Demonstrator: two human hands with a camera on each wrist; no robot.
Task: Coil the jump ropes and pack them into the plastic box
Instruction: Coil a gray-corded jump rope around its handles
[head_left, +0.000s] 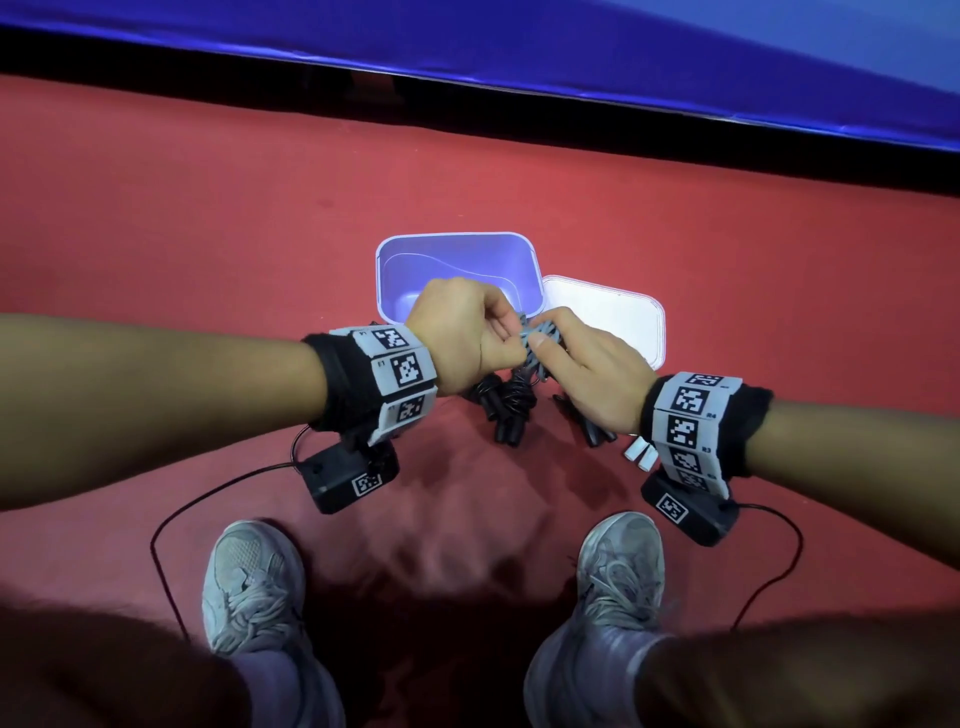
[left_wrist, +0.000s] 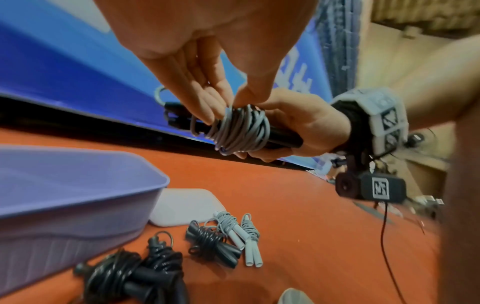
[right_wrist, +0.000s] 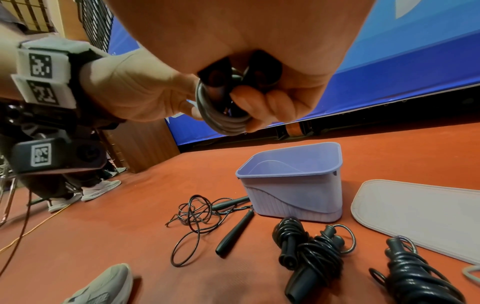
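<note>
A grey jump rope (head_left: 540, 338) is wound round its black handles and held above the floor, in front of the purple plastic box (head_left: 387, 280). My right hand (head_left: 566, 353) grips the handles and coil (right_wrist: 226, 121) in a fist. My left hand (head_left: 501, 332) pinches the grey cord (left_wrist: 241, 127) at the top of the coil with thumb and fingertips. The box (right_wrist: 293, 191) stands open with nothing in it. Two coiled black ropes (right_wrist: 311, 253) lie before it. A loose, uncoiled black rope (right_wrist: 197, 216) lies to its left.
The white lid (head_left: 613, 312) lies on the red floor right of the box. Another coiled black rope (left_wrist: 210, 244) and a grey rope with white handles (left_wrist: 244, 236) lie near the lid. My shoes (head_left: 254, 582) stand close below. A blue barrier (head_left: 623, 62) runs behind.
</note>
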